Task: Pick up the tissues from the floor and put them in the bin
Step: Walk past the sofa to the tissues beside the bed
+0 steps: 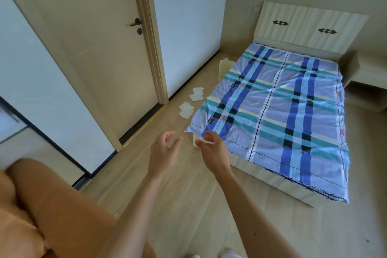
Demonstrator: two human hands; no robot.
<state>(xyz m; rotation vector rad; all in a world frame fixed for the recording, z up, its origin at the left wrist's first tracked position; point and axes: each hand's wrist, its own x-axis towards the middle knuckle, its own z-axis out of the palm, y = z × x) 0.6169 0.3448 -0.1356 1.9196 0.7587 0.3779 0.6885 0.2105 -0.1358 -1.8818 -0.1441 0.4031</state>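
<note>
Four white tissues (191,100) lie on the wooden floor (188,195) beside the bed's (282,111) left edge, near the pale bin (223,68). Left hand (165,151) and right hand (213,148) reach forward, fingers loosely spread, holding nothing.

Brightness: bright, even daylight fills the room; no lamp shows.
Colour: cool bluish cast on the white walls (184,16); the floor (188,205) and door (100,48) read warm beige.
Shadows: soft and faint; a dark recess under the bedside shelf (364,94).
Glare: pale sheen on the floor boards near the bottom edge.
Blur: left hand (165,151) and right hand (211,148) smeared by motion; the orange clothing (52,205) at lower left is out of focus.
Distortion: wide-angle bending; door frame (150,33) and headboard (310,27) lean and curve toward the edges.
Sharpness: the plaid sheet (282,115) is moderately crisp; the tissues (190,102) look small and soft.
</note>
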